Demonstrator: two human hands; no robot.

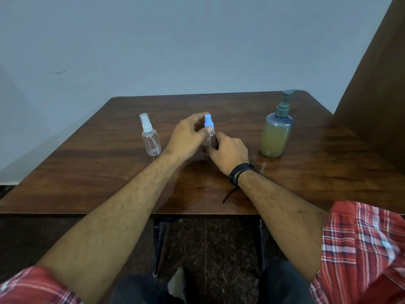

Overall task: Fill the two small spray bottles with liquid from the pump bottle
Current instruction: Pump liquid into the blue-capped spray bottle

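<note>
A small clear spray bottle with a blue cap (208,122) stands upright at the middle of the wooden table (92,172). My left hand (188,137) pinches it at the blue spray head. My right hand (228,153) wraps around its clear body, hiding most of it. A second small clear spray bottle with a white cap (150,136) stands upright to the left, untouched and looking empty. The pump bottle (276,130), grey-green pump on top and yellowish liquid inside, stands to the right, apart from both hands.
A brown panel (377,84) rises along the table's right side. A pale wall stands behind the far edge. The near table edge runs just under my forearms, with metal table legs (158,244) and my knees below.
</note>
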